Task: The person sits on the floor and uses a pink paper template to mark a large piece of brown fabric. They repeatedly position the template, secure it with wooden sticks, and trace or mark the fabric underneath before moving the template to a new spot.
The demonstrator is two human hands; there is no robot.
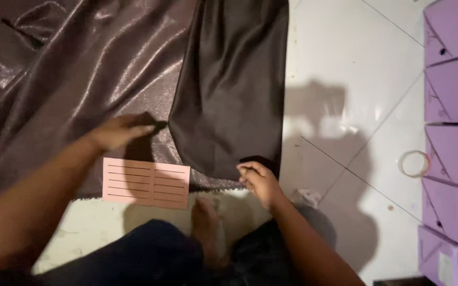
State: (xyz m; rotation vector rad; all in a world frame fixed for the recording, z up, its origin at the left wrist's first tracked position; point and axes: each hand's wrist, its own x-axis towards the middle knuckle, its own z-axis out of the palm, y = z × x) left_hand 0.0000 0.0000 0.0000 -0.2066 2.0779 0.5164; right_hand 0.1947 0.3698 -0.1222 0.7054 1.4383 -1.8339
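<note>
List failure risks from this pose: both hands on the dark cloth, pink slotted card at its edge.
1. The right hand pinches only the corner of the folded dark cloth; the glossy cloth may slip out.
2. The left hand presses beside the pink card; a tug could shift the card.

Left hand (119, 131) extends forward from a bare forearm entering at the lower left, palm down, fingers straight and pointing right. Right hand (260, 180) reaches up from the lower right on a bent arm, fingers curled in a pinch. A bare foot (208, 222) lies between the arms.
</note>
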